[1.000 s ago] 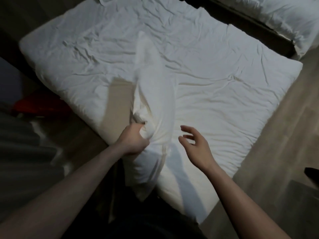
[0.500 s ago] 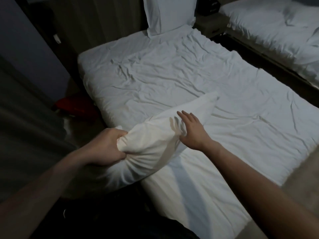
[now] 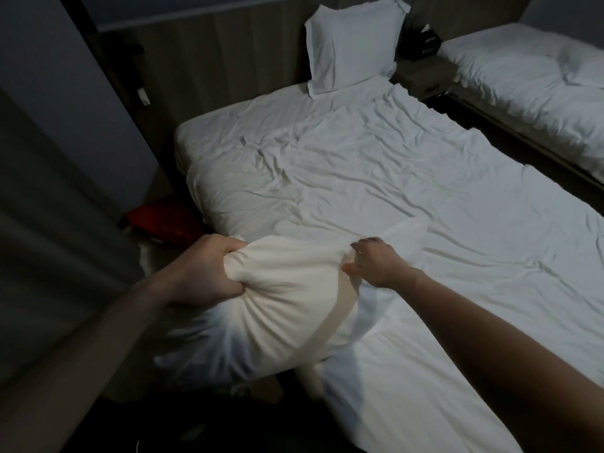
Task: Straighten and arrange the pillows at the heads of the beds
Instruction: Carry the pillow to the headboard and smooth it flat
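Note:
A white pillow (image 3: pixel 287 305) hangs over the near left corner of the wrinkled white bed (image 3: pixel 408 197). My left hand (image 3: pixel 202 273) grips a bunched corner of its case at the left. My right hand (image 3: pixel 376 263) pinches the fabric at the pillow's upper right edge. A second white pillow (image 3: pixel 353 44) stands upright against the wooden headboard at the far end of the same bed. Another bed (image 3: pixel 536 80) with white bedding lies at the far right.
A dark nightstand (image 3: pixel 421 70) with dark items on it stands between the two beds. A red object (image 3: pixel 163 220) lies on the floor left of the bed. A grey curtain (image 3: pixel 49 240) hangs at the left, and a dark gap separates the beds.
The view has risen toward the headboard. The pillow has swung from upright to lying across the bed corner. My right hand, open before, now pinches the pillow's edge; my left hand keeps its grip.

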### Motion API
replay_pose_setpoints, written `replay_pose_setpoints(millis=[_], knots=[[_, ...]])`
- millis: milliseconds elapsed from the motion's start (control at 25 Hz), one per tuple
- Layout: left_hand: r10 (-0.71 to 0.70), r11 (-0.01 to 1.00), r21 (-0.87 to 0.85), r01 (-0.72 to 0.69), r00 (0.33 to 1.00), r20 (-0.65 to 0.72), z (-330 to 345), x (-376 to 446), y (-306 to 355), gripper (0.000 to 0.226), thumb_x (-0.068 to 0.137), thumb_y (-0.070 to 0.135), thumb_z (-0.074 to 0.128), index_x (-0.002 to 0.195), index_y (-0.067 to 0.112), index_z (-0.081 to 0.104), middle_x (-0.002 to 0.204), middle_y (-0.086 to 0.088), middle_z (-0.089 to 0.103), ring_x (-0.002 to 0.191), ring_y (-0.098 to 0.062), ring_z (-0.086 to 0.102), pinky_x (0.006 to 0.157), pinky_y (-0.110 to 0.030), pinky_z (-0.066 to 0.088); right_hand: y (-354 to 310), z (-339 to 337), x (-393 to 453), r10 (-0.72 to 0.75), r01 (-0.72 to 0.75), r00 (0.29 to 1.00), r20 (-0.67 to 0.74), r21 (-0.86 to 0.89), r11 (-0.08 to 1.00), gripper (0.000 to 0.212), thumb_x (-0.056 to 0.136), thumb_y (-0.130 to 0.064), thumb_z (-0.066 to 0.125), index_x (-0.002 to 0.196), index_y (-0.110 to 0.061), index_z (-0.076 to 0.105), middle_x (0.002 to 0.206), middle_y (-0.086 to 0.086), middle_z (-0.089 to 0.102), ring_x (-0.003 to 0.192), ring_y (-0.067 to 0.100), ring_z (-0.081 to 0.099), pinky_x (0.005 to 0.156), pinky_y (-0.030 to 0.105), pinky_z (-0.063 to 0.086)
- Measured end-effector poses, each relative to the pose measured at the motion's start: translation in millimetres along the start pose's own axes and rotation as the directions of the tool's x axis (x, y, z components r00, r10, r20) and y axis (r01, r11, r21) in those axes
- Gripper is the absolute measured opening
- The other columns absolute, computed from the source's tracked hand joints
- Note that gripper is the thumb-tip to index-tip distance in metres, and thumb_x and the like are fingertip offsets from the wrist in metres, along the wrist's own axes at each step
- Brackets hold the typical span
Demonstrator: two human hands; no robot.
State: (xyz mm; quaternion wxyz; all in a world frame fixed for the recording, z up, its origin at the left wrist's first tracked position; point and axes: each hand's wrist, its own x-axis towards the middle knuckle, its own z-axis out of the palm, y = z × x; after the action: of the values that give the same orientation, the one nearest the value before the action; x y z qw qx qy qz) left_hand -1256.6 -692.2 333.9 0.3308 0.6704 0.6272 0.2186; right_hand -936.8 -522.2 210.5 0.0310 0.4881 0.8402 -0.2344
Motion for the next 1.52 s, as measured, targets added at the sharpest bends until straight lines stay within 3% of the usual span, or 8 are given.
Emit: replay_pose_setpoints(millis=[40,120,480,720,960,1240,1400,1520], knots=[[-0.015,0.999,-0.032,0.014,1.000,-0.017,-14,4,-13,0.025,0.057,0.013,0.073,0.082,0.016,0.074,0.080,-0.003,0.074,0.075,-0.012,0.073,0.066,-0.037,0.054,-13,0,7,-0.010,0.010,1.000,-0.025,0.012,1.000,0.027,0.095,-0.045,0.065,0.077,-0.029,0.052,0.084,-0.006,0.060,0.101,0.033,0.058,0.080,0.038,0.044],[-0.056,0.996,-0.078,0.050,0.995,-0.082,-38,12,-40,0.030,0.054,0.011,0.075,0.084,0.016,0.076,0.084,-0.001,0.076,0.071,-0.002,0.067,0.065,-0.033,0.053,-30,0,18,-0.026,0.029,0.996,-0.083,0.037,0.999,0.040,0.101,-0.039,0.057,0.068,-0.020,0.046,0.070,-0.006,0.053,0.079,0.028,0.054,0.068,0.038,0.043],[-0.123,0.944,-0.324,0.054,0.973,-0.196,-149,70,-105,0.058,0.038,0.021,0.076,0.096,0.014,0.078,0.087,0.002,0.079,0.077,-0.003,0.068,0.069,-0.018,0.054,-104,-38,83,-0.032,0.102,0.946,-0.324,0.203,0.974,0.041,0.108,-0.034,0.047,0.072,-0.014,0.040,0.063,-0.001,0.050,0.060,0.018,0.049,0.061,0.039,0.041],[-0.198,0.935,-0.343,0.088,0.933,-0.301,-184,111,-132,0.059,0.036,0.026,0.075,0.091,0.007,0.075,0.085,-0.011,0.075,0.078,-0.011,0.065,0.066,-0.031,0.053,-117,-73,167,-0.068,0.157,0.944,-0.324,0.260,0.953,0.041,0.109,-0.035,0.046,0.074,-0.013,0.043,0.063,0.004,0.054,0.062,0.024,0.053,0.061,0.042,0.042],[-0.276,0.903,-0.426,0.051,0.829,-0.486,-221,146,-136,0.033,0.042,-0.004,0.064,0.061,0.023,0.071,0.059,0.018,0.062,0.058,0.004,0.055,0.053,-0.015,0.045,-142,-102,236,-0.125,0.221,0.942,-0.313,0.295,0.930,0.044,0.107,-0.036,0.050,0.072,-0.010,0.044,0.064,0.010,0.054,0.062,0.025,0.051,0.061,0.044,0.043],[-0.229,0.873,-0.476,-0.103,0.776,-0.588,-280,203,-157,0.046,0.044,-0.008,0.055,0.087,-0.022,0.060,0.084,-0.012,0.056,0.070,-0.014,0.054,0.052,-0.018,0.045,-177,-111,319,-0.080,0.181,0.969,-0.233,0.451,0.874,0.034,0.105,-0.040,0.053,0.079,-0.019,0.051,0.080,0.015,0.065,0.075,0.032,0.059,0.073,0.050,0.050],[-0.278,0.826,-0.550,-0.121,0.762,-0.585,-323,233,-182,0.043,0.042,-0.007,0.053,0.084,-0.010,0.063,0.066,0.002,0.064,0.060,-0.009,0.057,0.051,-0.018,0.046,-204,-113,378,-0.104,0.167,0.982,-0.159,0.464,0.870,0.024,0.100,-0.045,0.063,0.095,-0.025,0.051,0.078,-0.006,0.070,0.064,0.024,0.059,0.064,0.034,0.049],[-0.312,0.811,-0.576,-0.102,0.757,-0.574,-361,255,-214,0.038,0.040,-0.008,0.052,0.077,-0.002,0.063,0.054,0.013,0.062,0.053,0.000,0.057,0.049,-0.014,0.046,-221,-112,431,-0.175,0.218,0.971,-0.164,0.296,0.930,0.036,0.095,-0.064,0.058,0.099,-0.029,0.058,0.079,-0.007,0.065,0.070,0.016,0.057,0.068,0.028,0.045]])
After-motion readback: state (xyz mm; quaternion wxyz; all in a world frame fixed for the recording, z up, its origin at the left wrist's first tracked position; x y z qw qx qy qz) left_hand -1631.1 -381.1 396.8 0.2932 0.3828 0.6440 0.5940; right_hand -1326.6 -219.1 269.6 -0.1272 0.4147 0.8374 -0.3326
